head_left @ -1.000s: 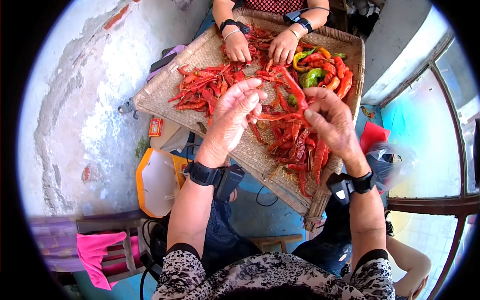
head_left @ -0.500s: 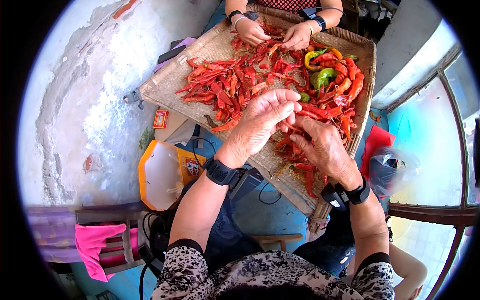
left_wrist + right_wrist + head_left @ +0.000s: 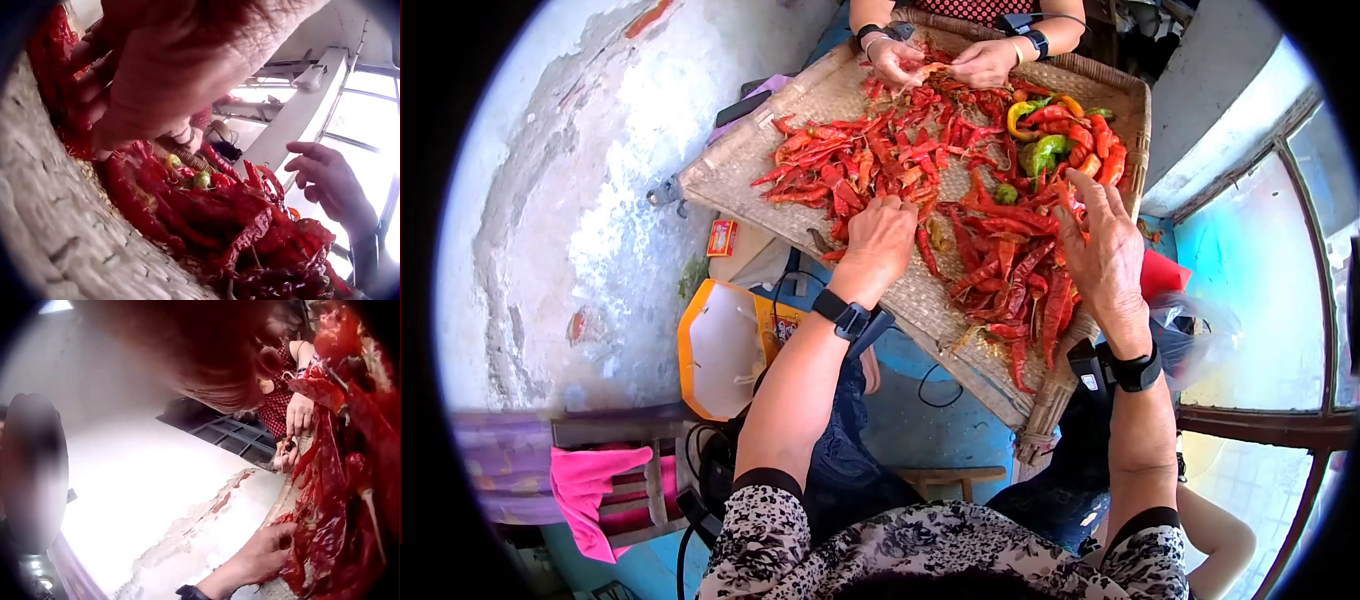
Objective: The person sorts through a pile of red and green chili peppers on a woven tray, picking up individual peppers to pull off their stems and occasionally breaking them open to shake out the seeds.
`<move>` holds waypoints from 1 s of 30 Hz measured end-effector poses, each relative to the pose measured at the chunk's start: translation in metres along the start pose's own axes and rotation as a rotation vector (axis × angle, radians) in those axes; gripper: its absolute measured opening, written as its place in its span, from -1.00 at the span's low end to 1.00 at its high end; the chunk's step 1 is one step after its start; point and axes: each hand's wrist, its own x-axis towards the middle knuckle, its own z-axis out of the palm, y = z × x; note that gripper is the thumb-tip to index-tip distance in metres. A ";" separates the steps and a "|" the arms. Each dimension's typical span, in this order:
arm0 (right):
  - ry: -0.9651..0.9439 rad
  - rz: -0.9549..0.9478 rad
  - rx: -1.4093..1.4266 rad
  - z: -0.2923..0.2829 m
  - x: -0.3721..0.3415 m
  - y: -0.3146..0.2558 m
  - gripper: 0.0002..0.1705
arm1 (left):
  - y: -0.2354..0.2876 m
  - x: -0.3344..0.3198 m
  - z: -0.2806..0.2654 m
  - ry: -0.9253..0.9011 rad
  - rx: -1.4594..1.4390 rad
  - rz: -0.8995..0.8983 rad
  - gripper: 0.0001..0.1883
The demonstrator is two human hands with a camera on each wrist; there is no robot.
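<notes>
My left hand point(image 3: 880, 245) is lowered to the near edge of the left pile of red peppers point(image 3: 825, 165); its fingertips touch peppers, but whether they pinch one is hidden. In the left wrist view its fingers reach down among red peppers point(image 3: 187, 215) beside the woven surface. My right hand point(image 3: 1105, 255), fingers spread and bent with nothing between them, hovers at the right side of the near pile of wrinkled red peppers point(image 3: 1010, 260). The left wrist view shows that right hand point(image 3: 334, 184) raised above the peppers.
A woven tray point(image 3: 730, 180) bears the peppers; green, yellow and red ones point(image 3: 1045, 155) lie at its right. Another person's hands point(image 3: 985, 65) hold an orange pepper at the far side. Beyond the tray's sides are a wall point(image 3: 600, 210), an orange-edged box point(image 3: 720, 350) and a plastic bag point(image 3: 1200, 335).
My hands, close together over the near pile before, have parted: the left went left and down to the left pile, the right moved right and its fingers spread. The other person's hands now hold up a pepper.
</notes>
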 end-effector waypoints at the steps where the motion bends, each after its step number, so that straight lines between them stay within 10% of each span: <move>1: 0.014 -0.020 0.015 0.000 0.000 -0.002 -0.55 | 0.000 0.003 0.003 -0.012 0.040 -0.004 -0.87; 10: 0.069 -0.195 0.125 0.007 -0.004 -0.013 -0.76 | -0.004 0.006 -0.027 -0.020 -0.240 -0.250 -0.89; 20: -0.251 0.112 0.599 0.013 -0.009 -0.032 -0.60 | 0.059 -0.018 -0.042 -0.141 -1.202 0.132 -0.85; 26: -0.178 0.080 0.519 0.003 -0.001 -0.021 -0.64 | 0.035 -0.011 -0.034 -0.034 -1.009 -0.029 -0.71; 30: -0.221 0.137 0.535 -0.007 0.003 -0.004 -0.62 | 0.015 -0.007 -0.020 -0.117 -0.186 -0.115 -0.74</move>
